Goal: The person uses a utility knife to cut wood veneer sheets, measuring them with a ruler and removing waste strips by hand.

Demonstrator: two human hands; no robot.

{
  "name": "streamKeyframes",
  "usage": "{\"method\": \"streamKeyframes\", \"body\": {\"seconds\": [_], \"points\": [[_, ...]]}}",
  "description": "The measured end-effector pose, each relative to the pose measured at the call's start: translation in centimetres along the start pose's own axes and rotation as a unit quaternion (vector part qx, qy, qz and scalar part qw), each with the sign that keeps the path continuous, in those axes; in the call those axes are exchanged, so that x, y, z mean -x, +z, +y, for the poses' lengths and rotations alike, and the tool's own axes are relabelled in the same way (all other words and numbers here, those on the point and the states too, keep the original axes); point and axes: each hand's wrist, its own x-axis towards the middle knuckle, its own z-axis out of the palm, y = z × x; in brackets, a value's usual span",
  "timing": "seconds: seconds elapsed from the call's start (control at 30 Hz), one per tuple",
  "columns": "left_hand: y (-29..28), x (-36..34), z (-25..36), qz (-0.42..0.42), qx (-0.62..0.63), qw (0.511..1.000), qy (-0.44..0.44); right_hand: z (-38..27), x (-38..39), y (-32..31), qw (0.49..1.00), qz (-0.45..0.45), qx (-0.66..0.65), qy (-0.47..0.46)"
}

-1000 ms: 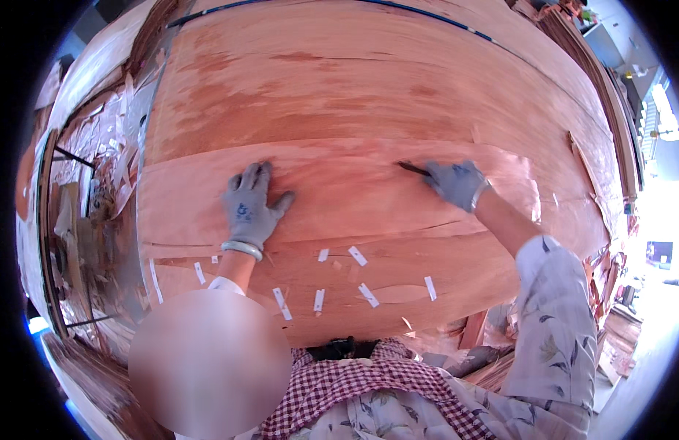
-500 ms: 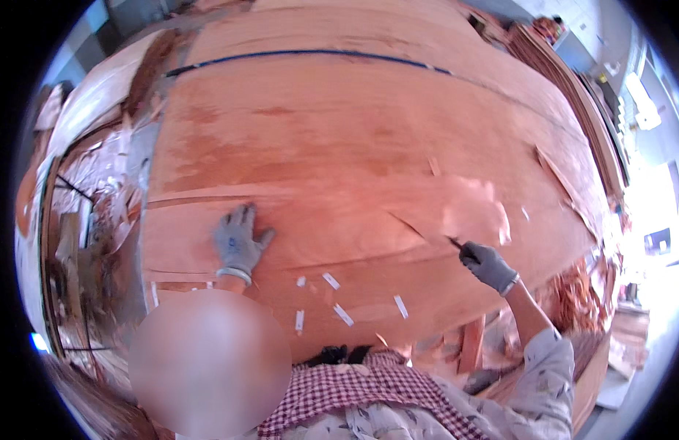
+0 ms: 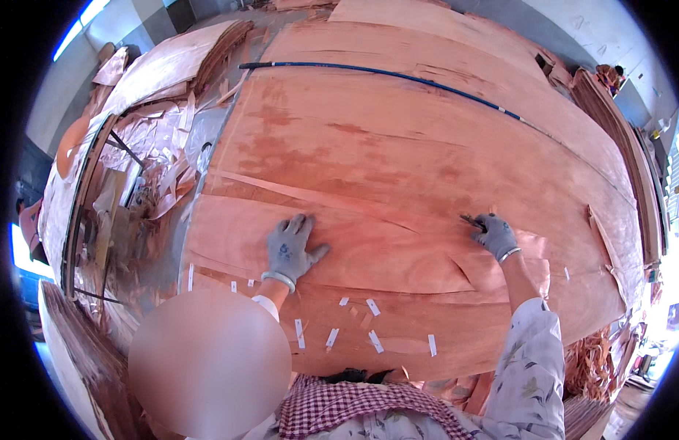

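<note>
My left hand (image 3: pixel 292 249), in a grey glove, lies spread with fingers apart on a pink-tan veneer piece (image 3: pixel 361 257), which rests on a large veneer-covered surface (image 3: pixel 339 110). My right hand (image 3: pixel 493 238), also gloved, is closed on a dark, thin blade-like tool (image 3: pixel 471 220), held at the piece's upper edge toward its right end. A narrow loose veneer strip (image 3: pixel 303 191) runs along that upper edge, with a slit near the lower right of the piece. Several white tape pieces (image 3: pixel 376 341) are stuck below it. A blurred disc hides the lower left of the view.
A blue rod (image 3: pixel 383 73) crosses the far part of the surface. Stacked veneer (image 3: pixel 171 59) and a black metal frame (image 3: pixel 123 143) with scraps stand left, more stacks (image 3: pixel 596 147) right. One person (image 3: pixel 31 227) is at far left, another (image 3: pixel 612 77) at back right.
The view has tilted up and shifted. My right hand went down rightward, then back up to the upper edge with the tool. The narrow strip and slit now show. My left hand stays spread.
</note>
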Motion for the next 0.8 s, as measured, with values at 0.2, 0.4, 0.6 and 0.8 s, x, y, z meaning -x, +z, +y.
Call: {"method": "streamKeyframes", "body": {"seconds": [0.2, 0.4, 0.6, 0.8], "points": [[1.3, 0.1, 0.0, 0.016, 0.004, 1.000, 0.014, 2.2, 3.0, -1.6, 0.974, 0.187, 0.029, -0.125], [0.4, -0.2, 0.0, -0.001, -0.027, 1.000, 0.011, 6.7, 13.6, -8.7, 0.964, 0.259, -0.012, 0.057], [1.1, -0.4, 0.6, -0.004, -0.020, 1.000, 0.015, 26.9, 36.4, -8.1, 0.932, 0.202, 0.050, 0.295], [1.7, -0.3, 0.7, 0.000, -0.033, 0.999, 0.027, 33.0, 61.6, -1.4, 0.734, -0.026, 0.216, 0.644]]}}
